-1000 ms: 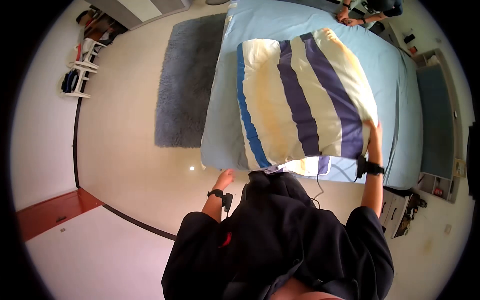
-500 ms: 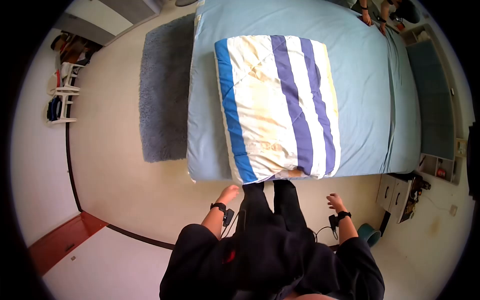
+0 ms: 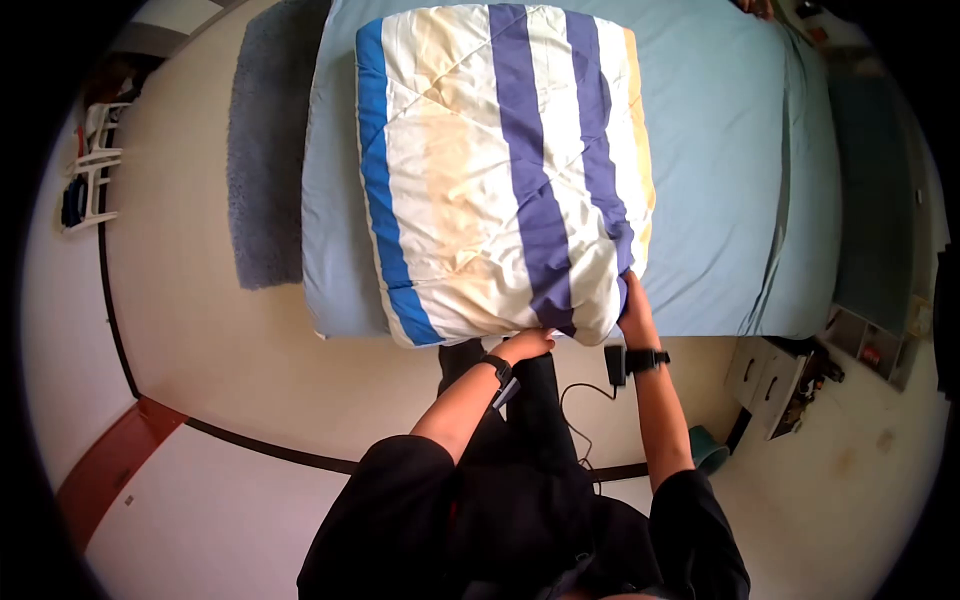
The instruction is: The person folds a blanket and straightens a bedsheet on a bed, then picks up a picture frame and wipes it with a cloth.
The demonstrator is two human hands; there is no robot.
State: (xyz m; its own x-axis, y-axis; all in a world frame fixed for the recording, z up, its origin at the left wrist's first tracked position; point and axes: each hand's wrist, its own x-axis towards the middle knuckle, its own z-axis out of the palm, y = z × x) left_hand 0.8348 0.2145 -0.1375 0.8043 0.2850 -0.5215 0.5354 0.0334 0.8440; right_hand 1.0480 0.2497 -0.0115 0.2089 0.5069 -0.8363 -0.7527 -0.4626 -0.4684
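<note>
A folded quilt [image 3: 455, 190] with white, blue, purple and pale yellow stripes lies on the light blue bed sheet [image 3: 715, 190], by the near edge of the bed. My right hand [image 3: 632, 305] grips the quilt's near right corner from the side; the cloth bunches there and hides part of the fingers. At the near edge, left of that corner, my left hand [image 3: 527, 345] is closed on the quilt's lower border, with the fingertips partly tucked under. Each wrist wears a dark strap with a small device, and a cable shows by the right one.
A grey shaggy rug [image 3: 265, 150] lies left of the bed. White chairs [image 3: 97, 175] stand by the left wall. At the right are a white drawer cabinet [image 3: 765, 385] and a green bucket [image 3: 708, 452]. Another person's hand [image 3: 755, 8] is at the bed's far right corner.
Both my hands have come forward from beside my body to the quilt's near edge and right corner, taking hold there. The quilt's near right corner is now bunched. The view has shifted closer.
</note>
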